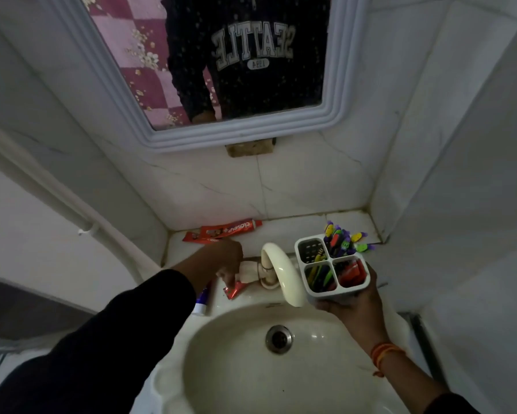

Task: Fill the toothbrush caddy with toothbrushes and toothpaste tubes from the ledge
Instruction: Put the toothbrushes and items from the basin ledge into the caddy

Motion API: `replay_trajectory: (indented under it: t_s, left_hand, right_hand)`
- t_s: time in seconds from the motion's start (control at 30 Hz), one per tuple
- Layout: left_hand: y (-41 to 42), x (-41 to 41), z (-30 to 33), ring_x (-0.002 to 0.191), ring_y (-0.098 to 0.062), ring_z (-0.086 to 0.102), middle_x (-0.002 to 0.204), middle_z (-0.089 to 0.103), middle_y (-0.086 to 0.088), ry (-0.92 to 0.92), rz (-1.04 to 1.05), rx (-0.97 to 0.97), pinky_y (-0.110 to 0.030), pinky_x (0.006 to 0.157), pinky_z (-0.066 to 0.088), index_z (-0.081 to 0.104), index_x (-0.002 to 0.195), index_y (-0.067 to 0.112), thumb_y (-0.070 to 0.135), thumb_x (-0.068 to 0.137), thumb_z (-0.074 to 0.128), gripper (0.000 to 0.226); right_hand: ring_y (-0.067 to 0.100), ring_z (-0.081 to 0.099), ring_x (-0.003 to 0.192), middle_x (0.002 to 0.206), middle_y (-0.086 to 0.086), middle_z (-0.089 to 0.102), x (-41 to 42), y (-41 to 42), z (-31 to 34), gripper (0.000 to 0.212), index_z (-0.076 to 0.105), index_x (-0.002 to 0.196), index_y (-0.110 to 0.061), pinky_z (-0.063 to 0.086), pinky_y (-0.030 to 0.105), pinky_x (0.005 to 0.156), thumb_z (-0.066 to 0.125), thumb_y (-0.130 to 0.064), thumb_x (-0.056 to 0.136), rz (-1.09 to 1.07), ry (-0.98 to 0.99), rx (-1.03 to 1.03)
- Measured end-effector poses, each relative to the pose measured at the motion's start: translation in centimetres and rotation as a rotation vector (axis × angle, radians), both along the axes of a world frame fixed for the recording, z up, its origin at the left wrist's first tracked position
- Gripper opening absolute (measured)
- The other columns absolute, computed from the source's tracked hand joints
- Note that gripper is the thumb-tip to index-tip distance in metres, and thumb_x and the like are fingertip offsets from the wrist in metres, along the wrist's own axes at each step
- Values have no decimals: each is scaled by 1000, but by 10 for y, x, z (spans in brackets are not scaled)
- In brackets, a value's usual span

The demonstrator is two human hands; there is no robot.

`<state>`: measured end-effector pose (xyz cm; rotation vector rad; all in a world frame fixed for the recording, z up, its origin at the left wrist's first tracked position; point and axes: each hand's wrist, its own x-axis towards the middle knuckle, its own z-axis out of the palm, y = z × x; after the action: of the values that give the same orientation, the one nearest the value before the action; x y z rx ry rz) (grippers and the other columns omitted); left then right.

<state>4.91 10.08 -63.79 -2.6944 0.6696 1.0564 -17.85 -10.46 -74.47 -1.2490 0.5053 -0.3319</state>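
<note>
My right hand [354, 303] holds a white four-compartment toothbrush caddy [302, 245] above the right side of the basin. Several colourful toothbrushes [345, 237] stand in its back right compartment, more brushes lie in the front left one, and a red tube [351, 273] fills the front right one. My left hand [225, 259] reaches down beside the tap and pinches a small red toothpaste tube [234, 291] on the basin rim. Two red toothpaste tubes [230, 230] lie on the tiled ledge behind. A blue-and-white tube [202, 303] rests under my left wrist.
A cream curved tap [281, 270] stands between my hands, over the white basin [221, 354] with its metal drain [279, 339]. A framed mirror [251, 132] hangs on the tiled wall above the ledge. Walls close in on both sides.
</note>
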Motion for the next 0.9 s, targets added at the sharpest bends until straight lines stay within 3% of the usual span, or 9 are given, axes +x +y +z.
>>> replay_trajectory:
  t_s: [0.17,0.27,0.37,0.47,0.53,0.63,0.77,0.83,0.9]
  left_hand:
    - [20,-21,-31,103,-25,71,116,73,-8,-64,36,-111,-35,92,58,66,125,16,37,65,92,69]
    - [27,-20,-32,97,-23,73,110,75,-8,-83,71,-149,-37,90,60,68,122,13,32,76,83,51]
    - [32,-8,-14,102,-22,70,117,73,-12,-155,43,-193,-27,86,56,72,121,6,25,91,70,36]
    - [33,10,3,83,0,68,118,69,-11,-226,-19,-271,-5,59,46,64,131,-2,10,96,64,37]
    - [31,15,17,82,-8,68,109,71,-6,-340,-2,-302,-11,68,52,70,124,6,17,95,67,31]
    - [17,8,47,85,-15,71,105,75,-5,-393,40,-554,-21,75,56,76,110,12,16,93,68,19]
    - [-20,-26,104,81,-7,70,103,79,-3,-472,-32,-816,-16,79,53,78,109,12,17,96,65,19]
    - [-36,-50,131,75,-10,73,97,79,1,-487,-74,-906,-25,75,61,80,107,15,21,94,69,18]
    - [-48,-71,147,74,-9,74,93,81,3,-476,-113,-949,-28,76,62,82,102,18,23,89,75,16]
  right_hand:
    - [31,62,130,141,7,62,0,2,-4,116,47,145,-19,62,60,88,103,4,46,-21,10,-111]
    - [39,65,122,139,12,61,1,5,2,96,57,134,-28,65,58,71,97,8,54,-20,-29,58]
    - [28,74,110,130,6,67,2,7,10,77,60,126,-32,66,48,62,80,21,74,-29,-53,139]
    - [16,70,116,132,-1,65,2,10,12,95,55,130,-35,68,39,67,82,29,66,-23,-15,47]
    - [17,68,118,136,2,61,2,8,8,98,55,129,-37,67,39,66,81,31,65,-11,-19,100]
    - [33,65,122,140,9,61,1,9,7,87,58,135,-30,66,51,68,77,29,74,1,-54,125]
    - [9,73,110,141,15,59,5,8,13,94,48,145,-12,67,34,66,83,28,68,-64,-30,348]
    - [12,73,112,139,10,61,1,14,17,88,50,143,-20,68,43,68,93,7,70,-79,7,190]
    - [26,66,123,135,2,63,2,12,17,107,49,141,-25,67,52,81,106,-14,51,-88,126,130]
